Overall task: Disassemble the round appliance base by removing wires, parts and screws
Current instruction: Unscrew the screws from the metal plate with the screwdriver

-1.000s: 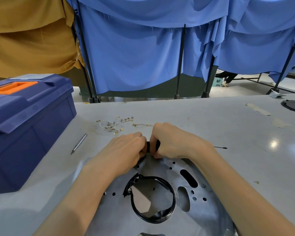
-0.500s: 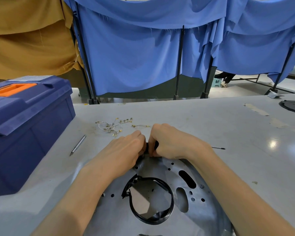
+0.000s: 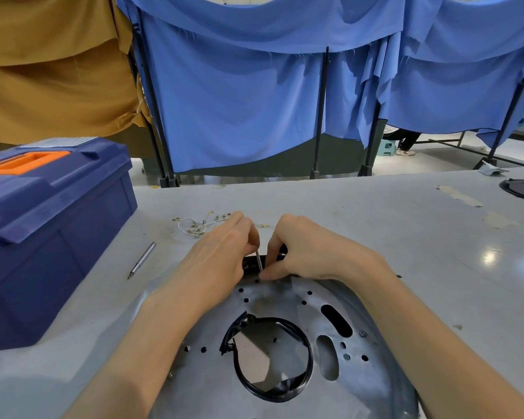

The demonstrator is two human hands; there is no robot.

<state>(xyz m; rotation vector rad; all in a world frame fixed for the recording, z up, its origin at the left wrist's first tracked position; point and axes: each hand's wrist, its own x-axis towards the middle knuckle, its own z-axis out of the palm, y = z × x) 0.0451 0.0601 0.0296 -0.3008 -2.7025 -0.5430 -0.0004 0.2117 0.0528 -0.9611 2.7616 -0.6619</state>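
Head view: the left hand, a moment ago pinching alongside, now grips a thin tool upright at the 12 o'clock rim of the round base lying before the person, while the right hand pinches the black part there, so a screw looks to be next.

Hands have parted a little at the far rim of the round base: left hand lifted and now pinches a thin metal tool upright between them, uncovering more of the black part, right hand still gripping it.
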